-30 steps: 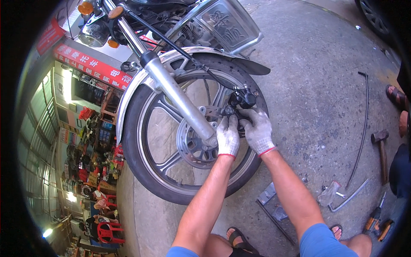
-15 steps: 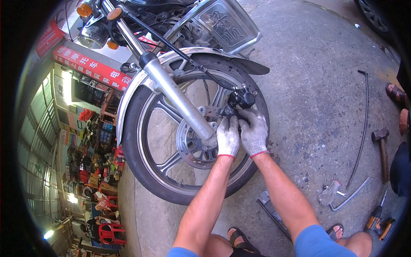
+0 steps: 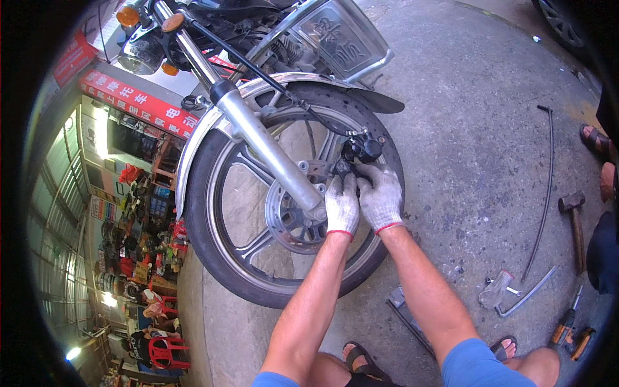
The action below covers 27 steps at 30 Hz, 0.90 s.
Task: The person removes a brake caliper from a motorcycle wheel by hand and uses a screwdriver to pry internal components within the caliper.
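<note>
My left hand, in a white glove with a red cuff, has its fingertips closed on the lower part of the black brake caliper. My right hand, gloved alike, is curled against the same part just to the right, its fingertips partly hidden. The caliper hangs beside the silver front fork of a motorcycle, over the rim side of the front wheel and near the perforated brake disc.
Tools lie on the concrete at right: a hammer, a long bar, a bent wrench, a power tool and a small bag. Another person's sandaled foot is at far right. A cluttered shop with red chairs is at left.
My right hand and forearm have shifted slightly left, closer to my left hand. My left hand stays at the caliper with very little movement.
</note>
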### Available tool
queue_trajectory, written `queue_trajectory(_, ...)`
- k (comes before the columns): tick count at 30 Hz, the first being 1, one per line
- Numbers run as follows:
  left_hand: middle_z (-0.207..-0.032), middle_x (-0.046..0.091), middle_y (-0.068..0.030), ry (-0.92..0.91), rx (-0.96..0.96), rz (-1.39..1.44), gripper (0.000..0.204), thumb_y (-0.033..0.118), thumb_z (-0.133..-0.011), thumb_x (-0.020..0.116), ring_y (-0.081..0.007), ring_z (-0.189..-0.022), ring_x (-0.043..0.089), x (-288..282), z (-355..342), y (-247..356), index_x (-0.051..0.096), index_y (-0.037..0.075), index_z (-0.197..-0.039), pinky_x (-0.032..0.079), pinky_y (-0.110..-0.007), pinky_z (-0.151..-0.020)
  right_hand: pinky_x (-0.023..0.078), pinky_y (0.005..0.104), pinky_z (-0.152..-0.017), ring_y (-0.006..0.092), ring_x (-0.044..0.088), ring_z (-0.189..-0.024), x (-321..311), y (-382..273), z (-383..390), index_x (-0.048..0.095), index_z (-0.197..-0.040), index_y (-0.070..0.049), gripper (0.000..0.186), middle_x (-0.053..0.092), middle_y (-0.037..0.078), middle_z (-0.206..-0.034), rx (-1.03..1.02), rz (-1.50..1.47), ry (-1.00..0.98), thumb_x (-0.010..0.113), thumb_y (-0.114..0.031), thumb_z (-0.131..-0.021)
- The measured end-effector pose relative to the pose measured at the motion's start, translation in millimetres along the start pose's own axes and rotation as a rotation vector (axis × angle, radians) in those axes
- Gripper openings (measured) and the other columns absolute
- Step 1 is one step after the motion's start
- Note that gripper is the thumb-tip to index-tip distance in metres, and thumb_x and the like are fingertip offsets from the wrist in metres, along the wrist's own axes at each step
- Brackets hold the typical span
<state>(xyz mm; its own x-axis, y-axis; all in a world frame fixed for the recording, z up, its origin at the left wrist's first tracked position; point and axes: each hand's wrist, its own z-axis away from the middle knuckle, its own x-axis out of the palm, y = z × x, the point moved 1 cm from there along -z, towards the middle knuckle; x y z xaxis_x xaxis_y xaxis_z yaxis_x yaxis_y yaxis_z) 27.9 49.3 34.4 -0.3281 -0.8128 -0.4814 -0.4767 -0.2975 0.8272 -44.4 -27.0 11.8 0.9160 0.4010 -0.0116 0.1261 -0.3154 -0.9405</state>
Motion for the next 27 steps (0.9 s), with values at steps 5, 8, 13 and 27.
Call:
queue_trajectory(5,-0.1,0.068,-0.0105,-0.041,-0.086,0.018,0.028,0.02,-0.1,0.056,-0.0143,-0.089,0.057,-0.6,0.1,-2.0,0.064,-0.005,-0.112,0.048,-0.03,-0.08,0.048,0.0445,-0.089,0.0368,0.063,-0.098,0.0,2.2,1.1,0.073,-0.103,-0.005,0.024,0.068,0.018,-0.101,-0.022,0.015,-0.012,0.064,-0.01,-0.08)
queue_trajectory(8,-0.088,0.067,-0.0169,0.037,-0.028,0.108,0.025,0.018,-0.098,0.056,-0.0199,-0.079,0.057,0.3,-0.3,-3.2,0.062,-0.006,-0.1,0.047,-0.037,-0.073,0.048,0.0446,-0.089,0.0368,0.063,-0.099,3.4,1.6,0.0,0.073,-0.103,-0.005,0.024,0.068,0.018,-0.101,0.004,-0.005,-0.014,0.064,-0.01,-0.081)
queue_trajectory(13,-0.088,0.066,-0.0142,0.025,-0.059,0.117,0.024,0.018,-0.099,0.056,-0.0176,-0.08,0.057,5.0,2.8,5.8,0.063,-0.005,-0.101,0.046,-0.034,-0.073,0.049,0.0451,-0.088,0.037,0.064,-0.097,-0.2,5.5,-1.4,0.072,-0.103,-0.004,0.025,0.068,0.019,-0.099,0.0,-0.005,-0.013,0.064,-0.01,-0.081)
queue_trajectory(27,-0.095,0.068,-0.0128,0.015,-0.102,0.127,0.026,0.017,-0.1,0.055,-0.016,-0.085,0.058,3.9,2.7,6.0,0.062,-0.006,-0.108,0.047,-0.033,-0.076,0.052,0.0391,-0.087,0.0342,0.066,-0.097,1.3,12.7,-4.5,0.069,-0.111,-0.001,0.034,0.068,0.02,-0.105,0.112,-0.145,-0.043,0.069,-0.008,-0.079)
